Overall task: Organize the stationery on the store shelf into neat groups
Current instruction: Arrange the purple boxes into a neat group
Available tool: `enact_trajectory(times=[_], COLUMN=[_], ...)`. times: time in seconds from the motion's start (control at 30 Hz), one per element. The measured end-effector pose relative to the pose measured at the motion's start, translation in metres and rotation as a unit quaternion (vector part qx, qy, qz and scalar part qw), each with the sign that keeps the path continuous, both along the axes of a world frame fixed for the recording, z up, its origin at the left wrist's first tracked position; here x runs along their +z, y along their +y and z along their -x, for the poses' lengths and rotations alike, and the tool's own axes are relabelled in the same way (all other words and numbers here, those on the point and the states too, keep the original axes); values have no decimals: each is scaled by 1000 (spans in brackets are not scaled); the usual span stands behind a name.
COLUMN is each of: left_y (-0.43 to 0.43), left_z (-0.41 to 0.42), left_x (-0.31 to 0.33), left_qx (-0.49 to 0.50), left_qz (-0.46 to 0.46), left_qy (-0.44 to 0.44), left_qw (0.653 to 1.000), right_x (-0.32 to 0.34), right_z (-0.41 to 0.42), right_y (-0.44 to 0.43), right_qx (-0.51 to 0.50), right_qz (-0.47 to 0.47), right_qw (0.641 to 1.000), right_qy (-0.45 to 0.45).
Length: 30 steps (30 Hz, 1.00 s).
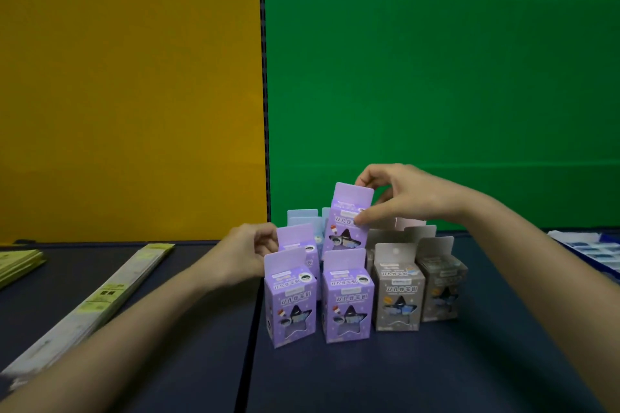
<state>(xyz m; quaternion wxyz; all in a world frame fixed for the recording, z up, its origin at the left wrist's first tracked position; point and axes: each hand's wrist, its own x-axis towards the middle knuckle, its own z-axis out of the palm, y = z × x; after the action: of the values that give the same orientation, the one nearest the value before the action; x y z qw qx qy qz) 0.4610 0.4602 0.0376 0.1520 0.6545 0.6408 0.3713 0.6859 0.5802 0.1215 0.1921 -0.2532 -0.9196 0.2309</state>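
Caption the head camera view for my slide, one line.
Right hand holds a raised purple box; left hand grips a rear purple box, grey boxes alongside on the dark shelf.

A mustard-yellow back panel (pixel 127 84) fills the far left and a green back panel (pixel 436 77) the far right, divided by a dark slotted upright (pixel 265 111). The near, dark navy shelf (pixel 436 379) is split by a black seam (pixel 250 345). The light is dim.
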Motion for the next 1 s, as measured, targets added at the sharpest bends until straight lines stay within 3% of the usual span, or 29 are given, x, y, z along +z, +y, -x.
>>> enact_trajectory(times=[0.3, 0.7, 1.0], left_y=[3, 9, 6], left_z=[0, -6, -6], left_x=[-1, -1, -1], left_qx=[11, 48, 39], left_qz=[17, 9, 16], left_qy=[-5, -16, -24], left_qw=[1000, 999, 999], right_x=[-9, -14, -22], right_z=[10, 17, 22], right_y=[5, 3, 6], right_qx=[27, 22, 23], right_qz=[-7, -90, -88], right_qw=[998, 987, 984], right_qy=[-63, -130, -154])
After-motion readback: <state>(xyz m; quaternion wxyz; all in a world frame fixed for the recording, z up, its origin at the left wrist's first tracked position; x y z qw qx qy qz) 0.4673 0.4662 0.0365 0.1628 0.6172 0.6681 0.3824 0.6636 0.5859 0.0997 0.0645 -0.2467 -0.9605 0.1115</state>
